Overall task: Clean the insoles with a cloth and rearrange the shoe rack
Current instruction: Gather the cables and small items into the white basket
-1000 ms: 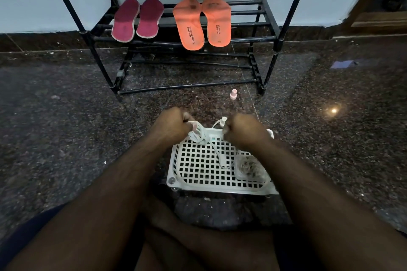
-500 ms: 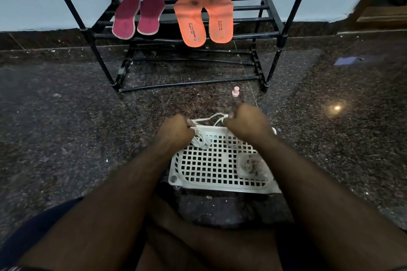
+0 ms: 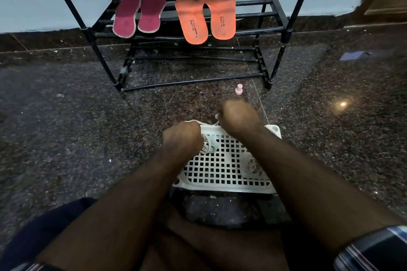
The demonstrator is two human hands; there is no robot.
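Both hands curl around a white lace (image 3: 208, 146) over the white tray (image 3: 222, 171): left hand (image 3: 182, 136) and right hand (image 3: 236, 116). Orange insoles (image 3: 206, 15) and maroon insoles (image 3: 138, 14) lie on the shoe rack (image 3: 273, 15).

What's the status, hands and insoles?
Both hands, left and right, gripping white lace over tray. Four insoles on rack, untouched. Nothing in the way.

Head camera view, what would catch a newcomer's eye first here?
The orange insoles on the black shoe rack stand out, with the maroon insoles to their left. Nearer, the left hand and right hand grip a white cord over a white perforated plastic tray on the floor.
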